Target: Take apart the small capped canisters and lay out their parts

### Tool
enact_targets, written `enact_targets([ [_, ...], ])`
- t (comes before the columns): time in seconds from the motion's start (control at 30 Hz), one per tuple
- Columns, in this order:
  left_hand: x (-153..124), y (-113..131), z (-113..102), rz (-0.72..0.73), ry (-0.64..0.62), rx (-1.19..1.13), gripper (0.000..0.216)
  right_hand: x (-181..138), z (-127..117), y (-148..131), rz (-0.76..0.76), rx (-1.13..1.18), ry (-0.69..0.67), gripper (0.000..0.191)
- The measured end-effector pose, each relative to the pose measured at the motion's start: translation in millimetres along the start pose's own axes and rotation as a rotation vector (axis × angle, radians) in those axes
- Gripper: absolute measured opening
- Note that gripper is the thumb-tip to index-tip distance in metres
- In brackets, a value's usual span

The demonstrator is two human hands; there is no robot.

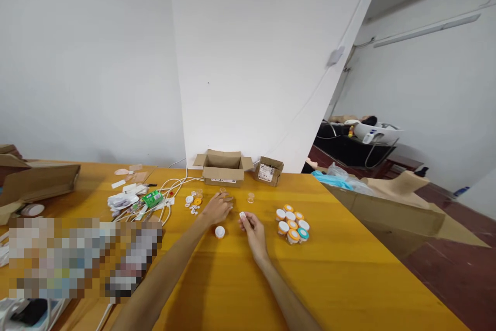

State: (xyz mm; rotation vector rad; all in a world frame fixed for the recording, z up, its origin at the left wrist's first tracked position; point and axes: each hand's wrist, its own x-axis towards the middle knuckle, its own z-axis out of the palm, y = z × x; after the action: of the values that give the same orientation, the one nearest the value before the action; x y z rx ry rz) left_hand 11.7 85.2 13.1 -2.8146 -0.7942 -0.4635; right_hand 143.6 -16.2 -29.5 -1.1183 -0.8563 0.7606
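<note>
As I stand near and look on, the right hand [254,233], below the centre of the frame, is grasping a small white piece [242,215] between its thumb and fingers, above the yellow-brown bench [217,279]. The left hand [218,210] is at the left of it, with its back turned up, close to a clear cup [222,190]; whether its fingers grasp something or are released, I cannot tell. Just below this hand in the frame, a white lid [220,232] rests on the bench. Beyond and between both hands, another clear cup [251,198] stands apart. To the right of the right hand, jars [292,224] with white, orange and green tops are grouped closely. At the left of the left hand lie small white parts [192,209] and an orange ring [198,201]. Farther up, an open carton [222,173] stands near the wall [248,62], with a smaller box [268,171] to its right. In the left part are white cables [167,185] and a green packet [152,198].
</note>
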Motion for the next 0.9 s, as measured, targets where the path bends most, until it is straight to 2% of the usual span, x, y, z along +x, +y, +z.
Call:
enact_targets([
  [0.17, 3.0, 4.1, 0.0, 0.086, -0.044, -0.017, 0.023, -0.2, -1.1, -0.1, 0.010, -0.001, 0.000, 0.052],
  [0.37, -1.0, 0.4, -6.3, 0.064, -0.071, -0.021, 0.026, -0.2, -1.4, -0.2, 0.009, -0.005, -0.009, 0.052],
  [0.57, -7.4, 10.3, -8.3, -0.115, 0.075, -0.189, 0.028, 0.9, -3.4, 1.6, -0.004, -0.007, -0.037, 0.052],
  [0.63, -9.2, 16.4, -6.9, -0.157, 0.089, -0.240, 0.025, 1.1, -3.9, 1.9, 0.002, -0.006, -0.041, 0.052],
  [0.9, -14.2, 25.7, -5.8, -0.157, -0.058, -0.140, 0.027, 0.7, -3.1, 3.4, 0.000, -0.016, -0.045, 0.050],
])
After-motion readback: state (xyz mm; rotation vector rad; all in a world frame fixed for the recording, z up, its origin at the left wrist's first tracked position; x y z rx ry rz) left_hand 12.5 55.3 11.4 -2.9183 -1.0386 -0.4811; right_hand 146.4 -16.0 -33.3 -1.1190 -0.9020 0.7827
